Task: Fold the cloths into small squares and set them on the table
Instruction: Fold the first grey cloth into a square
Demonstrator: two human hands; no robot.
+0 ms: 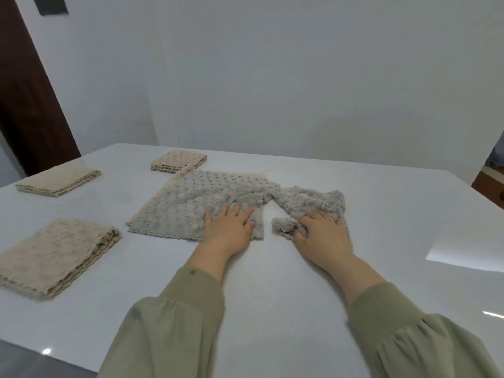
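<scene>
A grey bobbled cloth [188, 203] lies spread on the white table [272, 282], its left part flat, its right part [311, 200] bunched and twisted. My left hand [229, 227] presses flat on the cloth's near right corner, fingers straight. My right hand [321, 233] rests on the crumpled right end, and its fingers curl round a bunched corner [283, 225]. A beige edge [152, 203] shows under the grey cloth along its left and far sides.
Three folded beige cloths sit on the table: one near left [54, 257], one far left [60, 178], one at the back [178, 160] beside the grey cloth's far corner. A white wall stands behind the table. A dark door frame [24, 91] is at left.
</scene>
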